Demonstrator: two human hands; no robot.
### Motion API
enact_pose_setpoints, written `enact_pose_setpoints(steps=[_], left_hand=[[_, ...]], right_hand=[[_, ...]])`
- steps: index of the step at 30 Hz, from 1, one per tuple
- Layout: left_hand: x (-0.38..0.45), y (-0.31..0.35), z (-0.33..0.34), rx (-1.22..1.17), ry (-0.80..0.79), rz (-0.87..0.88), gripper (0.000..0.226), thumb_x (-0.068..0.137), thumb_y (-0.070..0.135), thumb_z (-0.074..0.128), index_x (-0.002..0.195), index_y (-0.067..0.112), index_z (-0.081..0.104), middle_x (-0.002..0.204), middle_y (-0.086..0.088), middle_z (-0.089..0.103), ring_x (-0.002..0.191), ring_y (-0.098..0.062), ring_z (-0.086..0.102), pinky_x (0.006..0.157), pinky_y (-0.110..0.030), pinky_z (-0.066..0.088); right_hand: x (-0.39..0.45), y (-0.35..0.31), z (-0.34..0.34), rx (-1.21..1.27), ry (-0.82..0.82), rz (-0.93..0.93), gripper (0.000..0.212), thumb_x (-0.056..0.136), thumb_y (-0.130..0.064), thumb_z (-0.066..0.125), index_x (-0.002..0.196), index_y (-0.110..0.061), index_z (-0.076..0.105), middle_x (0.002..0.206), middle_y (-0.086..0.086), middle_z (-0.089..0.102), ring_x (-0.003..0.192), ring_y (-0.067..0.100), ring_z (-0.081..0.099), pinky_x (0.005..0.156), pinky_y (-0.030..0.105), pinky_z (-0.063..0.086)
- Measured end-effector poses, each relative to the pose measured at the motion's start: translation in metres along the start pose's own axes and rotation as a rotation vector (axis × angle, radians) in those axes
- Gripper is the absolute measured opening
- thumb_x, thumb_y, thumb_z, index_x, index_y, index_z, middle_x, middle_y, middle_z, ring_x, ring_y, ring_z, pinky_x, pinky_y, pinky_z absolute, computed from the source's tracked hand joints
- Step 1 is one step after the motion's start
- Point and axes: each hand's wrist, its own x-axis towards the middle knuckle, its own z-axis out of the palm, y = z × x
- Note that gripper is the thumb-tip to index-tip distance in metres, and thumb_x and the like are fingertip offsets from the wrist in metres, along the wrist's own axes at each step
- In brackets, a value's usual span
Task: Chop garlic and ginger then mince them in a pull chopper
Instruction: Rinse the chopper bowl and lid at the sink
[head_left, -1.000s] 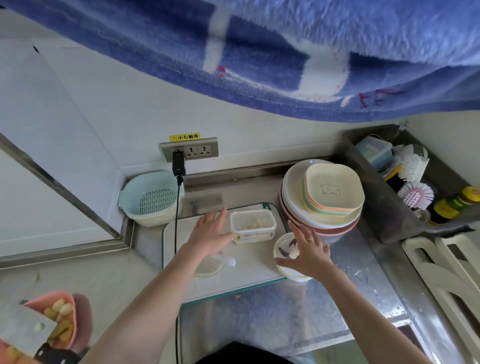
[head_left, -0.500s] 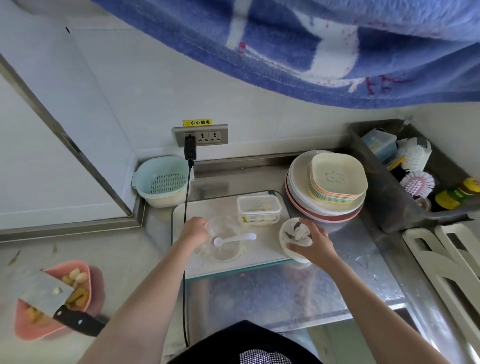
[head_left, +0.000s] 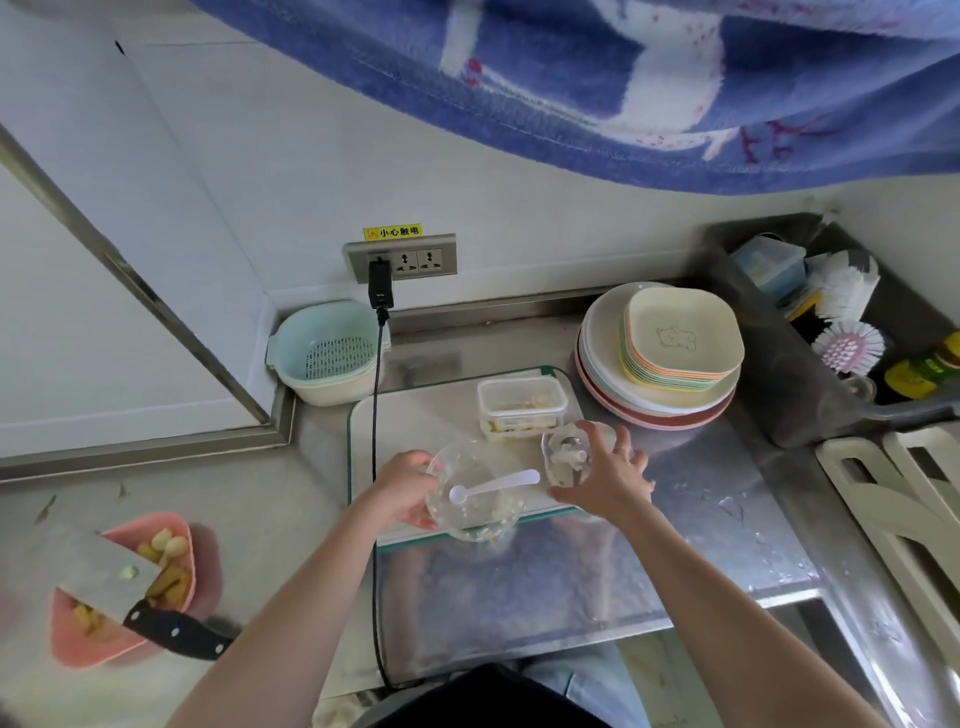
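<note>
Steel surface (head_left: 597, 571) fills the lower middle of the frame, with a white cutting board (head_left: 415, 415) lying on it at centre. At the board's lower edge sits the clear chopper bowl (head_left: 470, 491), a white spoon (head_left: 493, 486) lying across its mouth and pale minced bits clinging inside. It looks light, rigid and likely slick with juice, so the wall and rim are the sound places to hold. The left hand (head_left: 402, 488) has its grip curled round the bowl's left wall. Just right of the bowl, at the board's right edge, the right hand (head_left: 605, 480) has its fingers curled over the chopper lid (head_left: 566, 457), whose underside parts face up. That lid seems light but awkward, best held by its rim. Above it stands a clear box (head_left: 522, 402) holding chopped pieces.
</note>
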Motion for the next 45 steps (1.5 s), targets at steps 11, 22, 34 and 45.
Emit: enact_pose_setpoints(steps=[11, 22, 34, 45], left_hand=[[-0.011, 0.038, 0.047, 0.151, -0.17, 0.081, 0.029, 0.086, -0.004, 0.048, 0.109, 0.008, 0.059, 0.096, -0.015, 0.057, 0.068, -0.031, 0.062, 0.057, -0.042, 0.06], [-0.029, 0.105, 0.205, 0.549, -0.532, 0.311, 0.02, 0.083, 0.003, 0.054, 0.099, 0.008, 0.064, 0.074, -0.006, 0.061, 0.043, -0.015, 0.059, 0.05, -0.038, 0.059], [-0.139, 0.094, 0.433, 0.937, -0.946, 0.438, 0.018, 0.087, 0.004, 0.054, 0.104, 0.006, 0.061, 0.097, -0.013, 0.062, 0.057, -0.02, 0.064, 0.052, -0.033, 0.059], [-0.236, 0.056, 0.617, 0.984, -1.032, 0.257, 0.029, 0.088, -0.01, 0.041, 0.114, 0.004, 0.041, 0.11, -0.015, 0.048, 0.086, -0.035, 0.068, 0.054, -0.035, 0.06]], right_hand=[[-0.043, 0.043, -0.025, 0.326, 0.239, 0.065, 0.094, 0.06, -0.052, 0.079, 0.131, -0.062, 0.018, 0.149, -0.003, 0.007, 0.127, 0.038, 0.019, 0.089, 0.048, 0.045], [-0.154, 0.153, -0.074, 0.447, 0.455, 0.317, 0.1, 0.059, -0.054, 0.079, 0.131, -0.069, 0.011, 0.156, -0.003, 0.004, 0.138, 0.033, 0.009, 0.103, 0.052, 0.032], [-0.298, 0.3, -0.073, 0.462, 0.735, 0.613, 0.094, 0.063, -0.053, 0.076, 0.142, -0.045, 0.025, 0.149, 0.003, 0.033, 0.144, 0.024, 0.014, 0.111, 0.042, 0.017], [-0.372, 0.471, -0.095, 0.539, 0.772, 0.843, 0.096, 0.063, -0.048, 0.081, 0.143, -0.044, 0.027, 0.143, 0.002, 0.031, 0.137, 0.024, 0.026, 0.112, 0.04, 0.02]])
